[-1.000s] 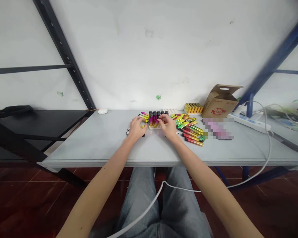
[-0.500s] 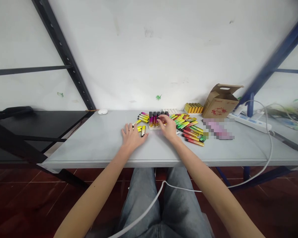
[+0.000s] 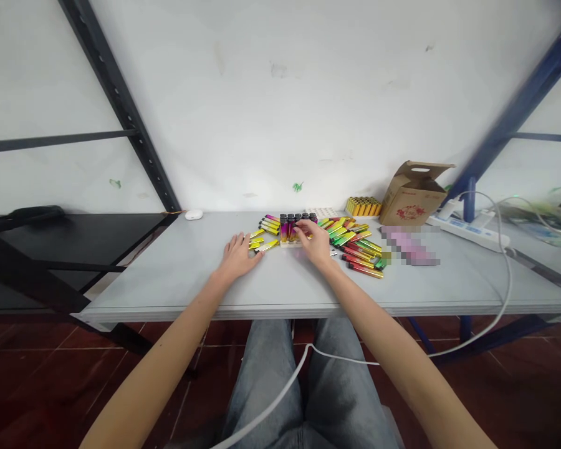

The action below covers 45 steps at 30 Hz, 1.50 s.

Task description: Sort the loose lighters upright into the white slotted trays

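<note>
My left hand (image 3: pixel 236 257) lies spread on the grey table, its fingertips against several loose yellow metallic lighters (image 3: pixel 267 247) with dark ends. Beside it stands a white tray (image 3: pixel 287 245) packed with upright purple-and-gold lighters (image 3: pixel 285 227) with black tops. My right hand (image 3: pixel 314 244) is at the tray's right side, thumb and forefinger closed round a lighter among the standing ones; the fingers partly hide it. More yellow-purple lighters (image 3: pixel 269 223) lie left of the tray. To the right spreads a heap of red, green and gold lighters (image 3: pixel 355 243).
Against the wall sit a white perforated tray (image 3: pixel 321 212), a block of upright yellow cylinders (image 3: pixel 363 206) and an open cardboard box (image 3: pixel 411 202). At right are a power strip (image 3: pixel 472 232) and a white cable (image 3: pixel 507 293). A small white case (image 3: pixel 193 214) is at left.
My left hand has shifted left and slightly toward me, and a yellow lighter near its thumb has turned from pointing at me to lying slantwise. My right hand stays at the tray.
</note>
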Available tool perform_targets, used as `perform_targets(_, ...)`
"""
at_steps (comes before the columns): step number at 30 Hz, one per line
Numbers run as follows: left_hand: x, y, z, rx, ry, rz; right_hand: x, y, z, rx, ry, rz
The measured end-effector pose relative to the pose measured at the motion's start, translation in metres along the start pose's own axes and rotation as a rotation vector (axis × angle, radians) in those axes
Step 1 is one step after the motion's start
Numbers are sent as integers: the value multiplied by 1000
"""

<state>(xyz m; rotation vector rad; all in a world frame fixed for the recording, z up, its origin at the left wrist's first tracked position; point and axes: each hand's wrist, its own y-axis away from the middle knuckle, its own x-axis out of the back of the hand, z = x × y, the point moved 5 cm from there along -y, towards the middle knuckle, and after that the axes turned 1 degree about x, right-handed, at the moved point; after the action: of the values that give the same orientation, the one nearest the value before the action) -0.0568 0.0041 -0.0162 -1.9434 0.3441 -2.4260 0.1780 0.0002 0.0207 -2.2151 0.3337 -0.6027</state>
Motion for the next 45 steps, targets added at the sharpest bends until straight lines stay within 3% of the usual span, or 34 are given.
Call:
perform_targets(12,3,-11,5,-169,-74,-45,-7,1,3,18,87,-39)
perform_targets(22,6,-39,-35,-317,-39,-42,-5,3,-11,138,389,-74)
perform_targets(30,9,-44,-52,-233,3,-22,-6,4,-9,97,371,-74)
perform_targets(34,18,-44,-28,-204,39,169,-6,4,-10,97,366,-64)
perform_targets(39,12,-62,26,-280,6,114,-7,3,-12,96,362,-80)
perform_targets(45,-2,-103,53,-293,30,24,-8,3,-13,103,378,-85)
